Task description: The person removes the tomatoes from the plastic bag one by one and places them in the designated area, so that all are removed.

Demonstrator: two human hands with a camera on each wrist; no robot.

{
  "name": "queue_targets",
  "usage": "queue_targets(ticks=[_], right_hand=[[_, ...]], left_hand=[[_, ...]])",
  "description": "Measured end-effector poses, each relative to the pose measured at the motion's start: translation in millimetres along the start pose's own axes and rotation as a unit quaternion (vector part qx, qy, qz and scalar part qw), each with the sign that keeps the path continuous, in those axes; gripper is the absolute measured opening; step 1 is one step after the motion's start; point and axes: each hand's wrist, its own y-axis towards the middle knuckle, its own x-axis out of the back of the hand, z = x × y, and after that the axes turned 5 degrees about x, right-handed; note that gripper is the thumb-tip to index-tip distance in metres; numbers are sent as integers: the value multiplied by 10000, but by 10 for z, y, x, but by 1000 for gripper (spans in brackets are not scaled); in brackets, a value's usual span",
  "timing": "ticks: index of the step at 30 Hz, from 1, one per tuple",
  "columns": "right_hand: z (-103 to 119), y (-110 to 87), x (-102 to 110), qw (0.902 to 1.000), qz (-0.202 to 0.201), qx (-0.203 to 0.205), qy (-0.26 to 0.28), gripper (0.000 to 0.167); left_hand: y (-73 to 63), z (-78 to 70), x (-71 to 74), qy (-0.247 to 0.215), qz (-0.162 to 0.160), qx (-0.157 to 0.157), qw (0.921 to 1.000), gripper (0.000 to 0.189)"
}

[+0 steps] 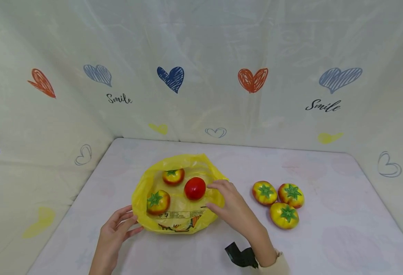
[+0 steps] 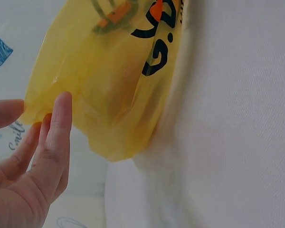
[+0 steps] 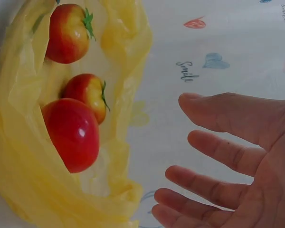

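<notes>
A yellow plastic bag (image 1: 141, 191) lies on the table with its mouth spread wide. Inside it are a smooth red tomato (image 1: 195, 188) and two yellow-red tomatoes with green leafy tops, one at the back (image 1: 173, 177) and one at the front left (image 1: 158, 202). My left hand (image 1: 117, 227) pinches the bag's left rim between thumb and fingers, as the left wrist view (image 2: 35, 166) shows. At the bag's right side, my right hand (image 1: 234, 206) hovers beside the red tomato, fingers spread and holding nothing; the right wrist view also shows its palm (image 3: 237, 175) without anything in it.
To the right of the bag, three yellow-red tomatoes with green tops (image 1: 265, 193) (image 1: 291, 195) (image 1: 284, 215) sit close together on the white table (image 1: 335, 214). A black strap (image 1: 241, 255) is by my right wrist. Behind the table hangs a pale curtain (image 1: 208, 46) printed with hearts.
</notes>
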Motion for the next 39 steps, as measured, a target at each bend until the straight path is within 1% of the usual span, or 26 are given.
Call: queue_targets(ticks=[2,3,4,8,11,18,26,34,39], right_hand=[[13,46,-8,9999,86,103,-9,44],[19,70,-11,9998,126,163,-9,44],[26,95,-14,9996,166,229,-12,43],[66,191,-11,9984,369,428,-8,41],[94,267,-11,9971,577,487,11,40],[126,443,-41,9935,1051,427,4,38],[114,621,-148,9886,1443,289,-332,28],[56,720,-289,9834,1696,192,-610,26],[69,739,-338,9815,1736,129,-791,27]], left_hand=[[62,60,5,1,-50,24,10000,67],[91,85,5,41,-132,118,9998,67],[105,93,7,56,-127,161,9998,67],[111,96,3,37,-148,207,9997,68],[103,88,0,37,-144,204,9997,68],[99,98,16,30,-133,160,9998,67],[85,104,3,-35,-132,129,9998,67],[77,94,4,-23,-140,208,9997,68],[78,88,10,-37,-118,193,9997,68]])
